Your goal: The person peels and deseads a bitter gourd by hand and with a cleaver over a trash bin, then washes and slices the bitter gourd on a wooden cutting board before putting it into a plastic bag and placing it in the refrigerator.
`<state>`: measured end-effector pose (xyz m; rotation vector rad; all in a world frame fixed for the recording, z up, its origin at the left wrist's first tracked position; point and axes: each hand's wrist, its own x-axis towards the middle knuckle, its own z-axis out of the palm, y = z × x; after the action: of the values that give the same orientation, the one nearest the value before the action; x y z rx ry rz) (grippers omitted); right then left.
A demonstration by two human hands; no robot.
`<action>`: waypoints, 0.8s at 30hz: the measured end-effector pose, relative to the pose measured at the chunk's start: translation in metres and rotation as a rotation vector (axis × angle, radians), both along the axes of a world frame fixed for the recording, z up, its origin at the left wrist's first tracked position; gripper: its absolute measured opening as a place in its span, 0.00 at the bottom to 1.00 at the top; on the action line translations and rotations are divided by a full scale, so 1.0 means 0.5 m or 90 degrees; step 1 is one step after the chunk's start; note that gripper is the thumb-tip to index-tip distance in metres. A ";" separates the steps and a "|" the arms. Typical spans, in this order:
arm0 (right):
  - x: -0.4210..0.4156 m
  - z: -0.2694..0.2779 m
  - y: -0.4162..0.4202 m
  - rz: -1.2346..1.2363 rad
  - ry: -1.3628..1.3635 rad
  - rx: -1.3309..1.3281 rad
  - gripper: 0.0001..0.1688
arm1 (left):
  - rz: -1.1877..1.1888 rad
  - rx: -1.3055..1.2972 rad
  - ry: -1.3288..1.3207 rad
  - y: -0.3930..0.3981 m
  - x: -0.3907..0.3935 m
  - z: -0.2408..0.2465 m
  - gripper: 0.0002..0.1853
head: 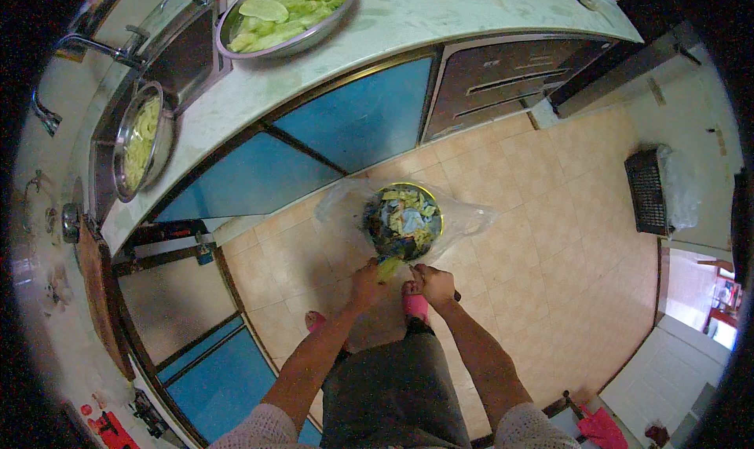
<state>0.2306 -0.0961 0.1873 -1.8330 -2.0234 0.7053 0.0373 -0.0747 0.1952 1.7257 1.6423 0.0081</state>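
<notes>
My left hand (366,284) grips a pale green vegetable piece (390,269) above the near rim of a waste bin. Close by on the right, my right hand (436,285) is closed round a dark-handled tool (457,296); its working end is too small to make out, perhaps a knife or peeler. Below and beyond both hands, the round waste bin (440,218) stands on the floor with a yellow rim. Vegetable scraps (410,213) and some bluish-white waste fill it. A clear plastic bag (465,218) lines the bin and spreads out at both sides.
On the pale counter (400,19) rests a large metal bowl (318,40) of sliced green vegetable. A second metal bowl (162,149) of slices sits by the sink (182,66). Blue cabinet doors (359,113) flank the bin. A black basket (645,190) is at the right wall.
</notes>
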 end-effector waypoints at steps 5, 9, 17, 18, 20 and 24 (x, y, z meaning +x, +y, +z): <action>-0.009 0.036 0.010 -0.031 0.055 0.058 0.08 | 0.021 0.192 -0.047 0.008 -0.011 0.011 0.22; -0.019 0.044 0.025 -0.020 0.017 0.061 0.08 | 0.047 0.088 -0.089 0.017 -0.015 0.011 0.23; 0.030 -0.042 0.006 0.005 -0.082 -0.119 0.13 | 0.131 0.074 -0.118 0.020 -0.045 -0.012 0.30; 0.049 -0.032 0.002 -0.021 -0.097 -0.152 0.15 | 0.129 0.090 -0.133 0.020 -0.052 -0.022 0.31; 0.062 -0.021 -0.006 -0.077 -0.124 -0.183 0.16 | 0.120 0.117 -0.167 0.017 -0.051 -0.042 0.31; 0.064 0.017 -0.015 -0.183 -0.073 -0.126 0.16 | 0.439 -0.053 -0.531 0.000 -0.024 -0.072 0.24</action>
<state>0.2623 -0.1037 0.1960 -2.2670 -1.7529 0.7527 0.0252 -0.0750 0.1591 0.8127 1.4438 0.8502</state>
